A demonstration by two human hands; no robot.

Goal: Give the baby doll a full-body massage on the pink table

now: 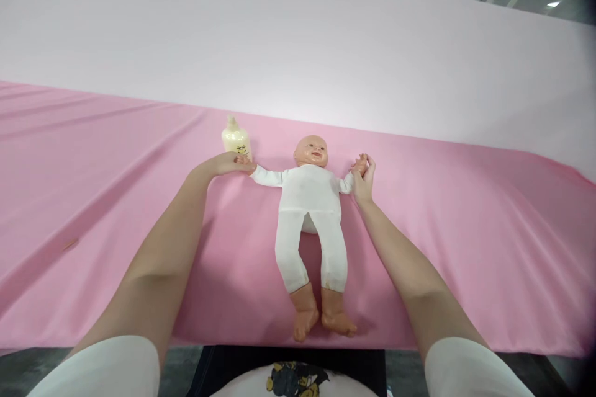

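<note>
A baby doll [310,189] in a white top and trousers lies on its back, head away from me and bare feet toward me. Both its arms are spread out to the sides. My left hand [226,164] is closed on the doll's hand at the left, that arm stretched out straight. On the other side, my right hand [365,181] grips the doll's other hand, with that arm bent and closer to its body. Just behind my left hand stands a pale yellow lotion bottle [236,136] with a face drawn on it.
Pink cloth [465,248] with folds covers the table, whose front edge is close to me. A white panel [298,43] rises behind it. A small brownish piece [70,244] lies on the cloth at the left.
</note>
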